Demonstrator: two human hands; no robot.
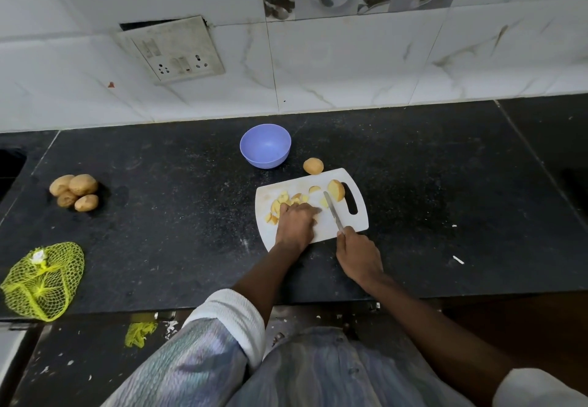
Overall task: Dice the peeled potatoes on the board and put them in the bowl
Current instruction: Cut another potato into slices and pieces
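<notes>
A white cutting board [321, 231] lies on the black counter. Several yellow potato pieces [280, 203] are scattered on its left half, and a larger potato half [336, 189] sits near the handle slot. My left hand [296, 222] rests over the pieces, fingers curled down onto them; what lies under it is hidden. My right hand [358, 255] grips the handle of a knife [332, 212], whose blade points away across the board. An empty blue bowl [265, 146] stands beyond the board. One peeled potato [313, 166] lies on the counter between bowl and board.
Several unpeeled potatoes [74, 192] are heaped at the left of the counter [159, 216]. A yellow net bag [41, 281] lies at the front left edge. A tiled wall with a socket plate [173, 50] stands behind. Small white scraps [458, 259] lie at the right.
</notes>
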